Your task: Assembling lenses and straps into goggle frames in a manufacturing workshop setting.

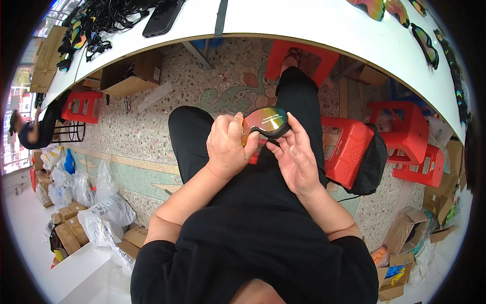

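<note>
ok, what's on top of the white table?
Left: a tangled black heap with some shiny lenses, and a black phone. Middle: a dark strip. Right: several tinted goggles. Whatever lies beneath the heap is covered.

You're wearing black trousers (190, 126); goggles (268, 123) showing red-yellow-green lens (265, 117), black frame (278, 133); worktop (288, 19) showing white, stools (349, 144) red, floor (147, 129) speckles.

Black rectangular phone (163, 17) on white tabletop (283, 20); brown cardboard box (129, 81) beneath it; black soft bag (368, 167) against red plastic stool (345, 146); white plastic sack (115, 210), left.
</note>
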### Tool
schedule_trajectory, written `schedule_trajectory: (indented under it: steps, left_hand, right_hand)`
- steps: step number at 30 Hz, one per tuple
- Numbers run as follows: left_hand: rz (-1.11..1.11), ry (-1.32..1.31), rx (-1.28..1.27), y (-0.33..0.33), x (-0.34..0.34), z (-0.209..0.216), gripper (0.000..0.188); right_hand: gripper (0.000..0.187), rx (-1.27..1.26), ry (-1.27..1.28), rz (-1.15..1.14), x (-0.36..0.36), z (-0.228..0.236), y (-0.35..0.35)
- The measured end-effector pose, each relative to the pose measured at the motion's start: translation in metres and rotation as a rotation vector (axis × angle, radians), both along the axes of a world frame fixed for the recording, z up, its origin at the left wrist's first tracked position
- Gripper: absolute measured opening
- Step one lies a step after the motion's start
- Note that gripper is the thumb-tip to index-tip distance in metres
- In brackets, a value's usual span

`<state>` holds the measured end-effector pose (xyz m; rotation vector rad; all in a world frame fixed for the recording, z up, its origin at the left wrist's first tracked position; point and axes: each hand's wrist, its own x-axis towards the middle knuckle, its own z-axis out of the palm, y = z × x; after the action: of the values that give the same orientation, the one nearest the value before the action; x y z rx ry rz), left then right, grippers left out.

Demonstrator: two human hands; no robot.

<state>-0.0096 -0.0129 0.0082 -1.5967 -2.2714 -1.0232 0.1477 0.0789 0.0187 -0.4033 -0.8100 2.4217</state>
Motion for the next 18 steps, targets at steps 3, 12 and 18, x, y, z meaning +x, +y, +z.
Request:
schedule_trajectory:
  steps: [3,12,18]
  left_hand:
    - [0.038,0.018,-0.028,0.005,0.004,0.0,0.048]
    - [0.065,0.011,-0.065,0.019,0.008,0.008,0.051]
    - [-0.018,-0.062,-0.073,0.019,0.016,0.012,0.046]
  right_hand:
    - [0.083,0.096,0.005,-0.01,0.001,-0.001,-0.005]
    - [0.079,0.274,-0.081,0.005,0.001,-0.008,-0.016]
    - [0.008,-0.399,-0.169,-0.238,0.001,-0.022,0.004]
